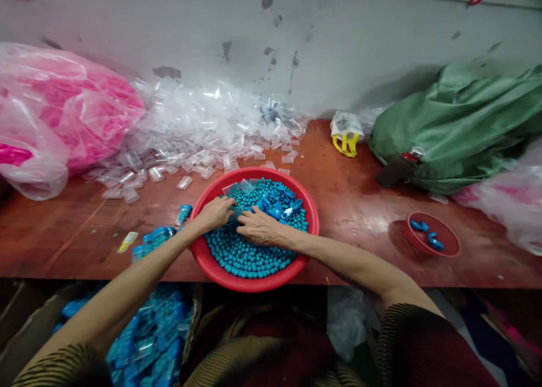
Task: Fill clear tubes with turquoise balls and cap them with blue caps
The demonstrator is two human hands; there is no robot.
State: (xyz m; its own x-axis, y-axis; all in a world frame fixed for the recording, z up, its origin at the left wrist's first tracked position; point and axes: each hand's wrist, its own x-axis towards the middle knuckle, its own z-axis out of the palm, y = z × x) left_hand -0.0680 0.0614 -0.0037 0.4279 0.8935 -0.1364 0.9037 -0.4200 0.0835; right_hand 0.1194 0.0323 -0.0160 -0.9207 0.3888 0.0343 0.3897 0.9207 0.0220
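Note:
A red round basin (203,257) sits at the table's front edge, filled with small teal balls (245,257) and a few blue plastic pieces (279,201) at the back. Both my hands rest in it. My left hand (215,213) has its fingers curled down into the balls near a small clear bag (231,189). My right hand (260,227) lies over the balls with fingers bent together, touching the left fingertips. What either hand pinches is hidden.
A heap of small clear bags (203,127) lies behind the basin. A pink-filled plastic sack (63,110) lies at left, a green sack (461,121) at right. A small red bowl (440,250) holds blue pieces. Filled blue packets (154,240) lie left of the basin; more fill a box (148,342) below.

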